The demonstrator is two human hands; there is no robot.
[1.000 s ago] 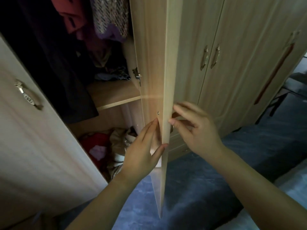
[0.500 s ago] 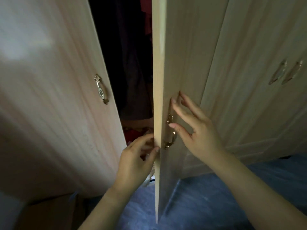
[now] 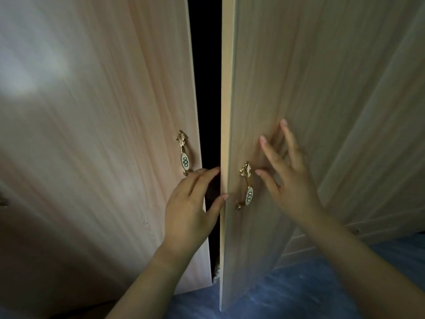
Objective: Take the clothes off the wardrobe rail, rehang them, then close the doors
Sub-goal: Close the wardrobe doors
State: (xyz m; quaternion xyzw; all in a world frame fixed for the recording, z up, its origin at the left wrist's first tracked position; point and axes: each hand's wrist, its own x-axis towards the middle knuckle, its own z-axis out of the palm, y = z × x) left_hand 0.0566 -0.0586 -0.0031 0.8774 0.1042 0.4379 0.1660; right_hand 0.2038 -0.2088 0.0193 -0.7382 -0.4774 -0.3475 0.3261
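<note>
Narrow gap (image 3: 205, 88) between left door (image 3: 115, 169) and right door (image 3: 299, 77) edges.

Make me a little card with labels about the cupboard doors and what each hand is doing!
left door: ajar, not shut yet
right door: ajar, its edge faces the camera
gap: narrow and dark, inside hidden
left handle: gold, untouched
right handle: gold, untouched
left hand: fingertips at right door's edge
right hand: fingers spread on right door's face
floor: blue
</note>
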